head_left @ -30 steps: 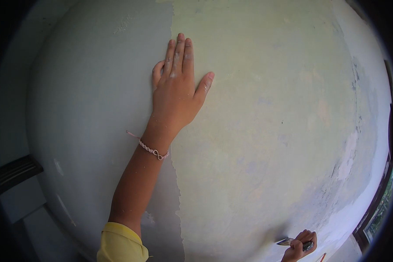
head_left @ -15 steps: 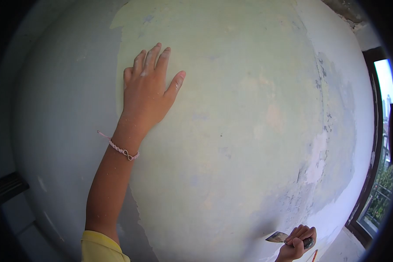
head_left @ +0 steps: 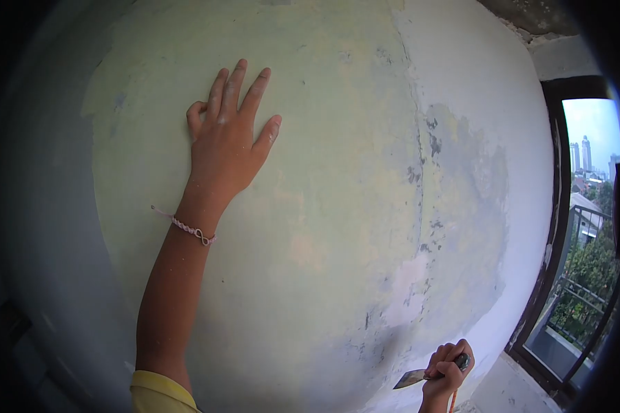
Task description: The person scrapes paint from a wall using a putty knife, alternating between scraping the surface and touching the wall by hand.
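My left hand (head_left: 226,148) lies against the patchy pale-green wall (head_left: 310,172), with most fingers spread upward and the outermost one bent. White dust marks its fingers, and a braided bracelet (head_left: 194,231) circles the wrist. At the lower right my right hand (head_left: 448,372) is closed round the dark handle of a putty knife (head_left: 412,378). The blade points left, low in front of the wall. Above the knife, a rough vertical crack (head_left: 420,172) with dark chipped spots runs up the wall beside a pinkish patch (head_left: 408,286).
A dark-framed window (head_left: 554,206) stands at the right, showing trees, a railing and distant buildings. Bare white wall (head_left: 482,82) lies between it and the green area. An orange strip (head_left: 452,400) shows below my right hand.
The view has turned to the right, so the crack and window appear farther left and more of the window shows. Both hands keep nearly the same pose, the right still gripping the putty knife.
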The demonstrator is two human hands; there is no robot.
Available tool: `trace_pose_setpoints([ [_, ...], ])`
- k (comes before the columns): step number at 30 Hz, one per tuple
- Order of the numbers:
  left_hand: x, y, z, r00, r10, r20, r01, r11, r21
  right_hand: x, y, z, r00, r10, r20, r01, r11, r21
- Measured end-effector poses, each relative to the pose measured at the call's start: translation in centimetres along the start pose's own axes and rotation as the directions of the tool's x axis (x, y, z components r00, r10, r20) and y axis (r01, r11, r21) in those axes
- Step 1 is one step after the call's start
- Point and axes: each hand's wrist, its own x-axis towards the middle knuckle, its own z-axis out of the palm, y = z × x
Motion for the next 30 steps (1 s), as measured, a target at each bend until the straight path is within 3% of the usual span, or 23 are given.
trace_pose_setpoints([
  [3, 3.5, -0.8, 0.9, 0.999, -0.024, 0.025, 0.024, 1.0, 0.006, 2.7, -3.1, 1.7, 0.968, 0.015, 0.251, -0.069, 0.975, 0.211],
  [4, 4.5, -1.2, 1.1, 0.999, -0.033, 0.02, 0.032, 0.999, 0.024, 3.5, -3.6, 1.5, 0.966, 0.022, 0.258, -0.076, 0.977, 0.2],
  [6, 6.3, -1.9, 1.5, 1.0, -0.007, 0.029, 0.006, 1.0, 0.021, 5.0, -4.3, 0.9, 0.905, -0.006, 0.425, -0.009, 0.999, 0.033],
  [10, 10.2, -3.0, 2.5, 0.999, 0.04, 0.019, -0.04, 0.999, 0.034, 6.8, -7.7, 2.2, 0.775, 0.153, 0.613, 0.056, 0.95, -0.308],
  [15, 13.7, -2.5, 3.8, 0.999, 0.027, -0.017, -0.026, 0.998, 0.051, 8.1, -8.6, 2.9, 0.711, 0.164, 0.684, 0.058, 0.955, -0.29],
  [17, 14.2, -2.4, 4.0, 0.999, 0.026, -0.018, -0.025, 0.998, 0.064, 8.4, -8.9, 4.0, 0.8, 0.074, 0.595, 0.005, 0.991, -0.13],
  [18, 14.2, -2.4, 4.1, 0.999, 0.026, -0.032, -0.024, 0.998, 0.063, 8.9, -9.0, 4.3, 0.8, 0.075, 0.595, 0.002, 0.992, -0.128],
  [20, 14.3, -2.4, 4.1, 0.999, 0.028, -0.042, -0.026, 0.998, 0.063, 10.0, -9.0, 5.2, 0.838, -0.18, 0.515, 0.188, 0.981, 0.036],
  [23, 14.1, -2.4, 3.9, 0.998, 0.03, -0.052, -0.028, 0.999, 0.043, 12.5, -10.7, 8.5, 0.841, -0.301, 0.451, 0.226, 0.951, 0.213],
  [26, 14.0, -2.5, 3.8, 0.995, 0.032, -0.092, -0.031, 0.999, 0.008, 16.2, -12.8, 13.0, 0.766, -0.423, 0.484, 0.278, 0.896, 0.345],
  [30, 13.7, -2.4, 3.5, 0.993, -0.01, -0.119, 0.004, 0.999, -0.053, 21.2, -15.1, 19.5, 0.711, -0.502, 0.492, 0.09, 0.759, 0.645],
])
